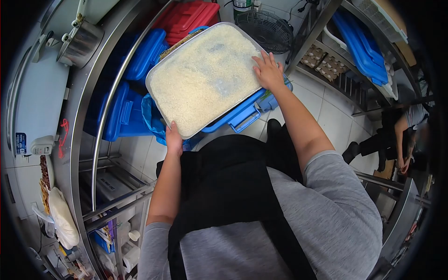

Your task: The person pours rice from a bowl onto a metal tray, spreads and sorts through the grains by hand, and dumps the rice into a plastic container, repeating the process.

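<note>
A shallow metal tray spread with pale crumbs tilts in front of me, above a blue plastic tub. The crumb layer is thin in places, and the tray's surface shows through near the middle right. My left hand grips the tray's near-left corner, thumb on the rim and the other fingers hidden beneath. At the right edge, my right hand lies with its fingers spread over the rim and the crumbs. Whether those fingertips press into the crumbs, I cannot tell.
Blue lidded bins and a red lid stand at the left and back. A black fan sits behind the tray. Steel shelving holds egg trays at the right, where another person is. A steel counter runs along my left.
</note>
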### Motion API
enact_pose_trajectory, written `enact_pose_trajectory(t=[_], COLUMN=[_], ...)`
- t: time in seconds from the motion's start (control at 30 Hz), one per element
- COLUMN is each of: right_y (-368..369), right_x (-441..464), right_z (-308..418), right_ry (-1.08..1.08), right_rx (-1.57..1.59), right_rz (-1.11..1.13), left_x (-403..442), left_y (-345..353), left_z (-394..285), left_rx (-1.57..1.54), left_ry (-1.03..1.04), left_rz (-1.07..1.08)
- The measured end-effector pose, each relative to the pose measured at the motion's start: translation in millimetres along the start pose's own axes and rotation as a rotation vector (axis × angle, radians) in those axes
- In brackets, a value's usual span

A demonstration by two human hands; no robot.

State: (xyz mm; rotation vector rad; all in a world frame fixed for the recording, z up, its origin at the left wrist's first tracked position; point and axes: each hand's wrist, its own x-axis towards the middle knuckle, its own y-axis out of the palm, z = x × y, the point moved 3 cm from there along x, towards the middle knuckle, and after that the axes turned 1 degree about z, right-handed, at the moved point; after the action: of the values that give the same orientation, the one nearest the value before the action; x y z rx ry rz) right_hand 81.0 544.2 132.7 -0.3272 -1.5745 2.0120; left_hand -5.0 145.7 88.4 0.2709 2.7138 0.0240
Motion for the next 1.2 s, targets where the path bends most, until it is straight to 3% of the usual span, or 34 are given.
enact_pose_trajectory(t=[0.1,0.27,0.47,1.2], right_y=[-0.4,6.2,-6.2,0.1], right_x=[-0.7,2.2,-0.6,1.0], right_z=[2.2,-3.0,3.6,1.5], right_ry=[0.021,0.013,0.016,0.030], right_rx=[-0.118,-0.036,-0.082,-0.097], right_rz=[0.176,0.056,0.164,0.147], left_x=[-4.9,-2.9,-5.6,-3.7], left_y=[2.1,1.3,2.2,1.0], left_z=[-5.3,-4.3,-7.2,-4.5], left_rx=[0.037,0.047,0.087,0.088], left_ry=[-0.051,-0.035,-0.035,-0.026], left_rz=[-0.014,-0.005,-0.013,-0.027])
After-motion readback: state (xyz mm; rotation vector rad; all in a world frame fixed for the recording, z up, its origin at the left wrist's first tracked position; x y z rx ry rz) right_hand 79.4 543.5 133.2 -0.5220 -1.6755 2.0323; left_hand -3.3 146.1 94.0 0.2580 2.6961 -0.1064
